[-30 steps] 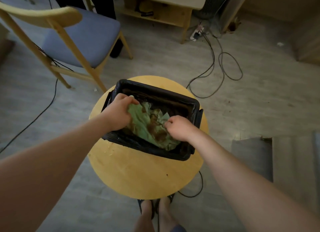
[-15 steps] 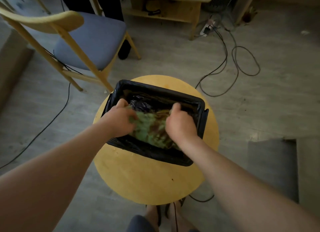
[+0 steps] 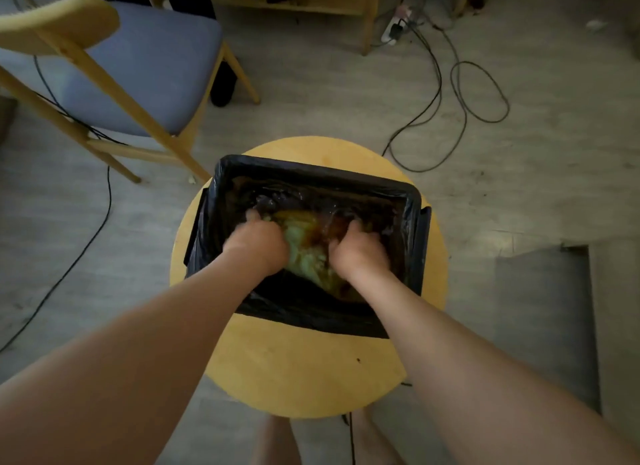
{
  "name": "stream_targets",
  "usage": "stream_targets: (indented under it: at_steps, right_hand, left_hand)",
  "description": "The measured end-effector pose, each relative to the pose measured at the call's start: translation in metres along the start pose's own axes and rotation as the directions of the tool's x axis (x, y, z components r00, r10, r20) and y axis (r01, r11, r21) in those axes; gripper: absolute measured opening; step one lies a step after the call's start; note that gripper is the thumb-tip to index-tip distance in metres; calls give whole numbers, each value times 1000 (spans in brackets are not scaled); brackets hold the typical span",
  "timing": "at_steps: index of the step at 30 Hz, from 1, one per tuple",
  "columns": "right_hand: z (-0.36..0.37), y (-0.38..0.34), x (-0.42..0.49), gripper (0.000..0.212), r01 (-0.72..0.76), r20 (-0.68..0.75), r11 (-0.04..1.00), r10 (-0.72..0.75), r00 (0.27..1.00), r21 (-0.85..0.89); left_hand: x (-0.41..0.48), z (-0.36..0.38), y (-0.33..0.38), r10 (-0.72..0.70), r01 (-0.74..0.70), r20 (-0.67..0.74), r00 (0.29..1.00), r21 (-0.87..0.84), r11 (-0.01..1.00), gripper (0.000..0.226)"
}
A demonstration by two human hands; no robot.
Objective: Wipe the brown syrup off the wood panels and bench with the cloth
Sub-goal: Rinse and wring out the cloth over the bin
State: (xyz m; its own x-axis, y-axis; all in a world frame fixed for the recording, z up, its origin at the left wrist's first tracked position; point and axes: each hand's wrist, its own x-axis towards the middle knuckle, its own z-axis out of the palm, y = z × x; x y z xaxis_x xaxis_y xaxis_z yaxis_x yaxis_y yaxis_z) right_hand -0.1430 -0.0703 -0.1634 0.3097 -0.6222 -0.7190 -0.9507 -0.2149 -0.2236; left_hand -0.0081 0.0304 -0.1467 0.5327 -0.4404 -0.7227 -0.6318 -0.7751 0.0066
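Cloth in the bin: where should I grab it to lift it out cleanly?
Probably the bunched green middle of the cloth, from straight above: it lies crumpled low in the bin, whose walls block side approaches. The left hand and right hand grip its two ends.

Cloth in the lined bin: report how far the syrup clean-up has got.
Done: the green cloth is heavily stained brown, suggesting wiping happened. In hand: left hand and right hand both grip it inside the black-lined bin. Left: panels and bench are out of view; a dark speck sits on the round yellow top.
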Motion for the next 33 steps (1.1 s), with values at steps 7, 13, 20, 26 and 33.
stream_targets:
  at_steps: [7, 13, 20, 26, 33]
  right_hand:
    - [18, -22, -4, 34, -55, 46, 776, 33, 998, 628]
    - [23, -48, -47, 40, 352, -269, 670, -230, 935, 653]
    - [42, -55, -23, 44, 431, -501, 838, -230, 834, 334]
    - [40, -31, 15, 42, 135, -457, 930, 40, 889, 343]
    - [49, -42, 14, 48, -146, 3, 833, 171, 985, 533]
  left_hand:
    - [12, -1, 12, -3, 377, 406, 914, -845, 378, 49]
    - [20, -7, 15, 62, 392, 411, 910, -899, 196, 46]
    - [18, 0, 12, 222, 328, 353, 909, -934, 143, 36]
    - [22, 17, 8, 225, 224, 259, 939, -960, 170, 35]
    - [28, 32, 17, 128, 278, 290, 948, -955, 107, 40]
